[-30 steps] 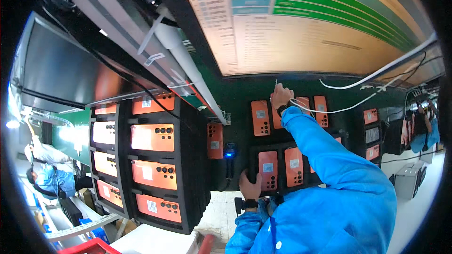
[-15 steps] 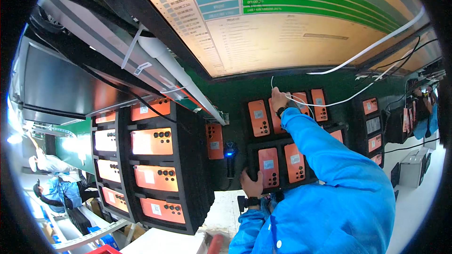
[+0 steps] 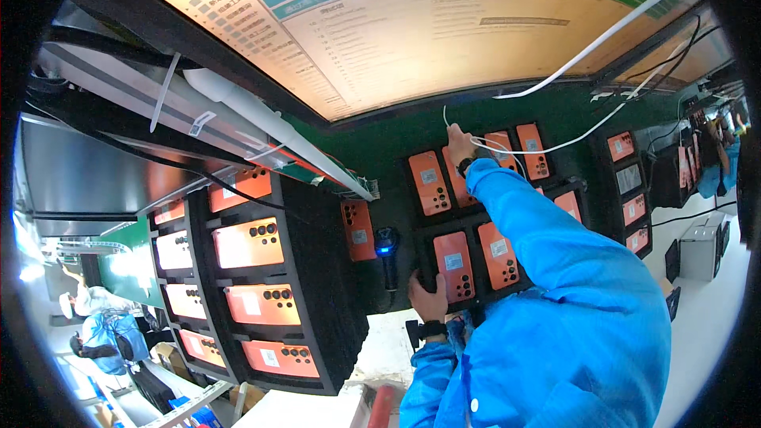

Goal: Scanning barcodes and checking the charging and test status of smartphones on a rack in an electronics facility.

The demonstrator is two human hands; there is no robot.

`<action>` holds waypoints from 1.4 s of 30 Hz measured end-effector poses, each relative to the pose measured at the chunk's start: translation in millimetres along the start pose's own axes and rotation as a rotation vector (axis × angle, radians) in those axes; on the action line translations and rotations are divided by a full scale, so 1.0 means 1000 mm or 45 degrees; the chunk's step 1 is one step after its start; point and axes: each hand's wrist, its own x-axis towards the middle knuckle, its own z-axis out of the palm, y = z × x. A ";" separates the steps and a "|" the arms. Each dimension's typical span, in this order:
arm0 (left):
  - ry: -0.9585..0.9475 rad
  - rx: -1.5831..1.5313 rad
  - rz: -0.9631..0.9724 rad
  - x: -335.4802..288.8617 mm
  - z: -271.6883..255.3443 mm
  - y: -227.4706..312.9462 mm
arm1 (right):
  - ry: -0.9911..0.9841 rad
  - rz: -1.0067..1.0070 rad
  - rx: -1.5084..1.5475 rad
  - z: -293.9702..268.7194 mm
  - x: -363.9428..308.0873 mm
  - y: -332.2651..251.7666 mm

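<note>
My right hand [image 3: 460,144] is at the far end of a phone in the back row of a black foam tray [image 3: 476,226]. Its fingers are pinched on a thin white cable [image 3: 547,150], which loops off to the right; the tip is hidden. The tray holds several orange phones, backs up, with labels and black camera rings, such as the phone [image 3: 429,182] at the back left. My left hand [image 3: 429,298] rests at the tray's near left edge, thumb and fingers apart, beside a front-row phone [image 3: 453,266]. My right sleeve covers part of the tray.
Stacked black trays [image 3: 317,293] of orange phones stand at left. Between the trays are a lone phone [image 3: 359,230] and a black handheld scanner [image 3: 387,250] with a blue light. A large monitor [image 3: 380,55] overhangs the back. Another phone tray [image 3: 630,190] lies at right.
The view has shifted, so the monitor sits higher in it. Both hands keep about the same places by the tray, the right one still at the back-row phone.
</note>
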 end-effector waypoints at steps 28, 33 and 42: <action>0.014 0.055 0.046 -0.002 0.005 -0.006 | 0.539 0.387 -0.239 -0.003 0.034 0.050; -0.010 0.056 0.001 -0.001 0.006 0.000 | 0.453 0.354 -0.007 0.007 0.009 -0.002; 0.432 0.025 0.374 0.020 -0.013 -0.007 | -0.017 0.025 0.879 0.000 -0.146 -0.035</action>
